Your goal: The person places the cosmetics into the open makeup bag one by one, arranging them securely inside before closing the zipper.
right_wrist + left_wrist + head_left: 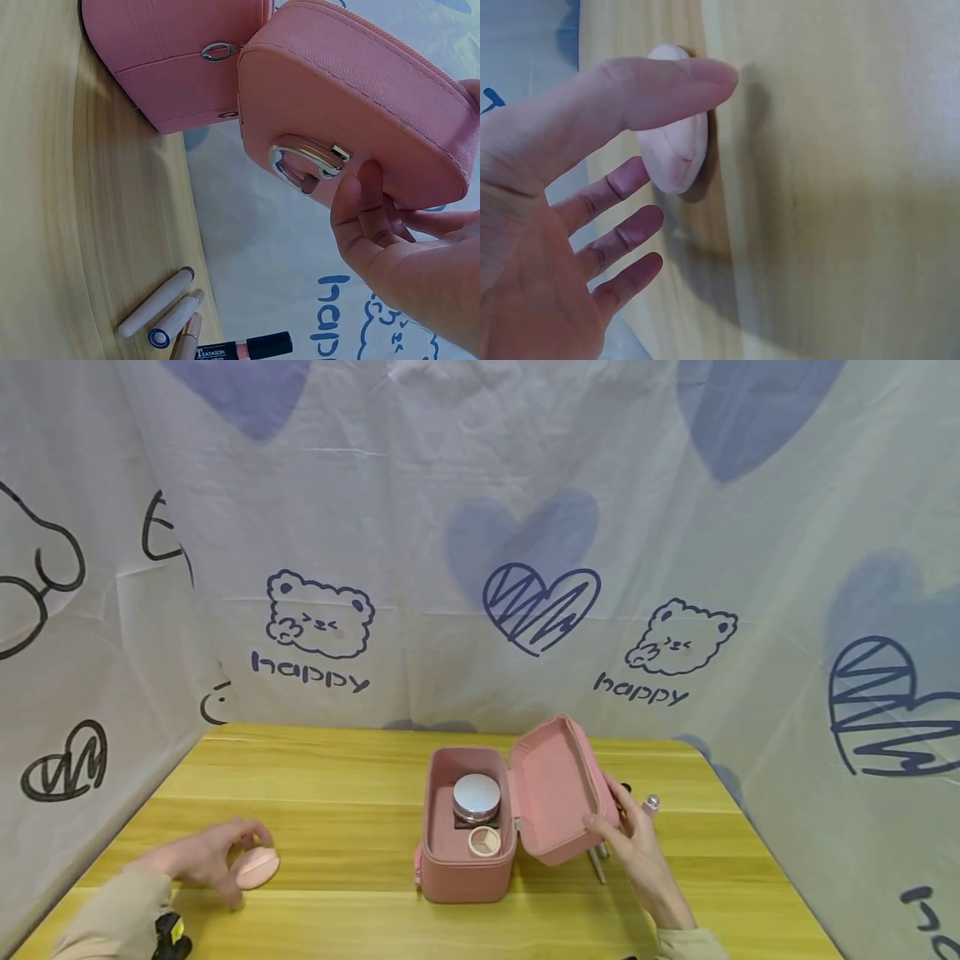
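Note:
At the left of the table my left hand (210, 853) arches around a pale pink powder puff (258, 868), its thumb and fingers spread. In the left wrist view the thumb crosses in front of the puff (676, 150), which lies on the wood; contact is unclear. A pink cosmetic case (467, 882) stands at centre, its hinged lid (557, 789) swung out to the right. My right hand (637, 852) grips the lid's outer edge, thumb over the rim and fingers behind. Inside the case are a silver-topped round compact (477, 795) and a small cream round pot (484, 841).
Right of the case, partly behind the lid and my right hand, lie several slim cosmetic tubes (157, 301) and a black-capped tube (266, 345). A metal-ringed handle (306, 159) sits on the lid's outside. A printed cloth (420, 552) hangs behind the table.

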The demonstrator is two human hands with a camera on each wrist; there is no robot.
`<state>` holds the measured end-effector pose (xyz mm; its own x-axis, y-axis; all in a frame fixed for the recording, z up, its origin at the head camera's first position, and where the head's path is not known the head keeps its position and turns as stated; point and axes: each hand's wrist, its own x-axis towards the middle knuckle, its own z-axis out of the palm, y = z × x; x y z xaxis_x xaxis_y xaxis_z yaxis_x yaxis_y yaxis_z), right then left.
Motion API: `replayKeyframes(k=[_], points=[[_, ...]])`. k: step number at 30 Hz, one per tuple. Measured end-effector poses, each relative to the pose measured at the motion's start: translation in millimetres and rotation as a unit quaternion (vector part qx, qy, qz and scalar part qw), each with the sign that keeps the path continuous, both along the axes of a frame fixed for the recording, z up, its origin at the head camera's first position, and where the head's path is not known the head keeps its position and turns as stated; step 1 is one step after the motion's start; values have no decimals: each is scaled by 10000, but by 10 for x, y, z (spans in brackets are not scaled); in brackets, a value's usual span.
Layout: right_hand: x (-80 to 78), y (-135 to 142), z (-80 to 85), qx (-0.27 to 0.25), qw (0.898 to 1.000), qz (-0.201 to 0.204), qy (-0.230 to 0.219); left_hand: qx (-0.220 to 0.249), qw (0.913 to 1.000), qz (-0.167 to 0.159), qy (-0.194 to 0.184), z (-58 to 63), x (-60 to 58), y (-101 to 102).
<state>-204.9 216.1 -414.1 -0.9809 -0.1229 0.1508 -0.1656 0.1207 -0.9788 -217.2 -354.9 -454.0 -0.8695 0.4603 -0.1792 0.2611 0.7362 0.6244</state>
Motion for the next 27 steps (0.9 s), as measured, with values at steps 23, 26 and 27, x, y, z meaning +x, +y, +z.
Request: replayKeyframes(k=[23,26,27], points=[[0,-3,-4,-44,10000,13,44,439,9984,-137,322,-153,-57,-25],[1,0,-9,-18,10000,-2,68,456,9988,44,170,-140,-52,-3],[1,1,-9,-10,10000,-9,73,422,9989,104,152,-134,-51,4]])
